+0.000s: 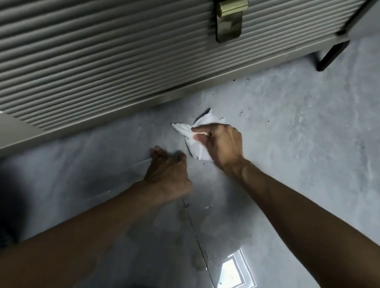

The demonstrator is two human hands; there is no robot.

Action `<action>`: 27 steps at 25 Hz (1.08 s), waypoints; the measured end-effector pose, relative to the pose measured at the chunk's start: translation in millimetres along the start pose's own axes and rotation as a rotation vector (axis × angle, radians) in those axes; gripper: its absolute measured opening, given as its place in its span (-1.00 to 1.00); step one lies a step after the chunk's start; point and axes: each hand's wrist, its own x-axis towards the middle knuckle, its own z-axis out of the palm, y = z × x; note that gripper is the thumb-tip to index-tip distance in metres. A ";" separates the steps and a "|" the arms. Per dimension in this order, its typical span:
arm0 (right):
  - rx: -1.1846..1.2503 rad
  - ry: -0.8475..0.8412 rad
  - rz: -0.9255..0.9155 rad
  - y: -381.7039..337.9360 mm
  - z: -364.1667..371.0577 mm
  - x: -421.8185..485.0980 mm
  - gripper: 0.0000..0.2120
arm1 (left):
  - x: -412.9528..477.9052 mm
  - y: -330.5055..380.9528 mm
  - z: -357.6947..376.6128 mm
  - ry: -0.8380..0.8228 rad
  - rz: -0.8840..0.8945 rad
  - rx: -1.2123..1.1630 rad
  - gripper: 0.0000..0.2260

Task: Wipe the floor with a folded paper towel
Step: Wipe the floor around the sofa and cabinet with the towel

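Currently in hand: the wiping stroke itself is judged to be under way, with the paper towel (184,129) pressed against the floor (315,166).
Paper towel: it is white and bunched rather than neatly flat. It is held down on the grey floor near the foot of the ribbed cabinet (88,44), and its corners stick out to the left of and beneath the gripping hand.
Right hand (218,145): the fingers are curled round the towel and the thumb is pinched against it, knuckles up.
Left hand (168,172): it is set on the floor just beside the towel. Nothing is held, the fingers are loosely bent, and it is apparently used as a prop.
Done: the towel is gripped and brought to the floor. How much of the floor has been wiped cannot be told.
Left: dark specks (241,113) are scattered beyond and to the right of the towel. Wet-looking patches (199,262) are seen nearer the person, along the tile joint.
Progress: a good part of the work is judged to remain.
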 end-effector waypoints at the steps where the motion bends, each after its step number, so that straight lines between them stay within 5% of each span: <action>1: 0.028 0.050 0.092 -6.6 7.2 5.9 -0.78 | -1.1 1.1 -0.2 -0.002 -0.001 -0.004 -0.33; 5: 0.100 0.146 0.335 -25.5 11.1 40.7 -0.82 | -1.2 0.5 -1.6 -0.017 0.023 0.004 -0.28; 11: 0.050 0.075 0.215 -18.8 11.9 -23.7 -0.85 | -4.1 1.0 -7.9 -0.020 0.026 -0.038 -0.31; 16: 0.124 0.194 0.408 -14.6 6.7 46.7 -0.87 | -4.2 0.7 -6.9 -0.054 0.030 -0.016 -0.28; 24: 0.055 -0.093 -0.236 40.1 -25.2 -64.4 -0.75 | -3.2 2.1 0.1 0.000 0.046 -0.031 -0.26; 27: -0.154 0.243 0.255 118.7 -66.3 -18.9 -0.71 | -4.0 -2.8 0.1 -0.040 0.026 -0.050 -0.21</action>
